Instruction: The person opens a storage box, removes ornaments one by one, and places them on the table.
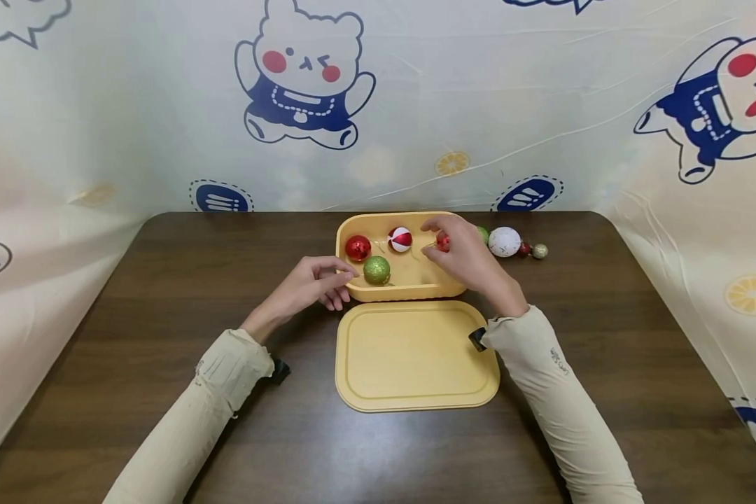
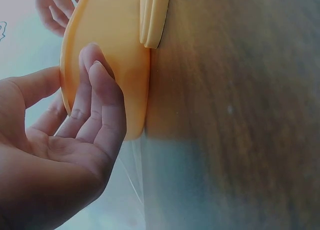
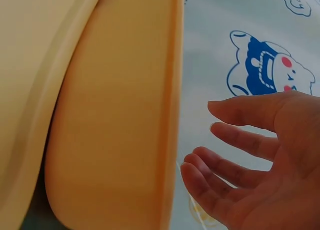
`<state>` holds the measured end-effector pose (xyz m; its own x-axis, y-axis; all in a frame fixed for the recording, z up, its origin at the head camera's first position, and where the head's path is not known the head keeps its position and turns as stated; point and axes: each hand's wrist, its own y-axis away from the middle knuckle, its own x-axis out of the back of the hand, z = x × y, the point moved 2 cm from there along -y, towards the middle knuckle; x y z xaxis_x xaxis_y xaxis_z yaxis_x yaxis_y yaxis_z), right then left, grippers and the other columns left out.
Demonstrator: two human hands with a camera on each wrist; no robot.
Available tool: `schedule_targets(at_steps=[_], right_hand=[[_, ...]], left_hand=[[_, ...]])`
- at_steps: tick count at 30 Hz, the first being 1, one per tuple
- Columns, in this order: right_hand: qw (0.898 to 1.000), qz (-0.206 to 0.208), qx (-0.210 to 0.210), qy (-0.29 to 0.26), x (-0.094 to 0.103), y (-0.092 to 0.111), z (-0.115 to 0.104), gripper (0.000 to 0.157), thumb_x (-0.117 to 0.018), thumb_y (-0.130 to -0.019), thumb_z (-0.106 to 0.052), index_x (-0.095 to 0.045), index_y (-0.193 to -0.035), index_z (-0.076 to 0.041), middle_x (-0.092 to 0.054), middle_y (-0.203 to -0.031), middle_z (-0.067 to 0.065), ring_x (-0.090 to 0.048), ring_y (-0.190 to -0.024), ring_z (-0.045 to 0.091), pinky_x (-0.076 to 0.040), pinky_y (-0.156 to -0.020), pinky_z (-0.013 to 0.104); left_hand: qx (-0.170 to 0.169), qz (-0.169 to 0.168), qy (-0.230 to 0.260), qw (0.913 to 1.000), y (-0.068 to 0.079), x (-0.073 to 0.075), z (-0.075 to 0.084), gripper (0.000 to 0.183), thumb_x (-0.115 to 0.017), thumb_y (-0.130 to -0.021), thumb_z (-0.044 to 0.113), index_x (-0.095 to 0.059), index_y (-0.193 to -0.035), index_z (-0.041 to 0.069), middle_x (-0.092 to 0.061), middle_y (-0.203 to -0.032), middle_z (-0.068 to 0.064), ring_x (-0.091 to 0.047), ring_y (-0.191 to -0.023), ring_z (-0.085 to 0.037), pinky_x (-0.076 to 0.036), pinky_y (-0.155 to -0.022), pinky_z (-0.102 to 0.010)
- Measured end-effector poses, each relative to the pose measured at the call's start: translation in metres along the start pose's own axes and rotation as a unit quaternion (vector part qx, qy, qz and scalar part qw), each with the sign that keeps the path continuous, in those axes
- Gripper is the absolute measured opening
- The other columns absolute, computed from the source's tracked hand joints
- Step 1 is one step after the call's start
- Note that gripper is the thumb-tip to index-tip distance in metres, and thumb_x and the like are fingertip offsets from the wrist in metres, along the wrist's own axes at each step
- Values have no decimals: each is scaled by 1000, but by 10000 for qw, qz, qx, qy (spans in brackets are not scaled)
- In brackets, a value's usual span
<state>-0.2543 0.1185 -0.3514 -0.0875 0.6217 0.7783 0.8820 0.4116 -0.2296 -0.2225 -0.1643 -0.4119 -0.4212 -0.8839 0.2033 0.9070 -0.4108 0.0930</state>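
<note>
A yellow box (image 1: 416, 288) without its cover holds several Christmas baubles. Inside it I see a shiny red bauble (image 1: 358, 248), a green glittery bauble (image 1: 376, 270) and a red-and-white striped bauble (image 1: 400, 239). My left hand (image 1: 318, 280) is at the box's left end, its fingers loosely bent along the outer wall and one fingertip at the rim. Over the right end hovers my right hand (image 1: 463, 255), thumb and fingers spread apart. Another red bauble (image 1: 442, 241) shows between them in the head view, while the right wrist view finds no bauble in that hand.
The yellow lid (image 1: 418, 357) lies flat right in front of the box. To the right of the box sit a partly hidden green bauble (image 1: 482, 234), a white speckled bauble (image 1: 505, 242), a small dark red one (image 1: 524, 249) and a gold one (image 1: 540, 250). A printed cloth (image 1: 403, 168) stands behind the table.
</note>
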Motion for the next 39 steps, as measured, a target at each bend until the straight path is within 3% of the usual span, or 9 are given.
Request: schedule_targets(at_steps=[10,21,39], right_hand=[[9990,-154,396,108,-19,-11,-9,32,-73,-88,-6,-65,-117,4,-66,-116,21,-64,-101,38,-54,-86,45],[9976,-420,547,-2,-37,-20,-21,31,-72,-91,-8,-65,-119,3,-66,-116,20,-60,-108,35,-48,-94,44],[9958,-875,273,-71,-65,-26,-30,32,-71,-89,-6,-65,-120,2,-65,-117,17,-61,-105,33,-52,-90,41]], left_hand=[[21,-9,-15,10000,1,0,2,33,-61,-101,20,-63,-120,-6,-69,-80,-21,-66,-61,-25,-60,-59,-40],[-6,-18,33,10000,0,0,0,33,-62,-101,20,-63,-120,-7,-69,-80,-23,-66,-61,-23,-59,-57,-37],[15,-28,22,10000,1,0,0,34,-61,-101,21,-62,-120,-7,-68,-81,-25,-66,-60,-23,-59,-58,-36]])
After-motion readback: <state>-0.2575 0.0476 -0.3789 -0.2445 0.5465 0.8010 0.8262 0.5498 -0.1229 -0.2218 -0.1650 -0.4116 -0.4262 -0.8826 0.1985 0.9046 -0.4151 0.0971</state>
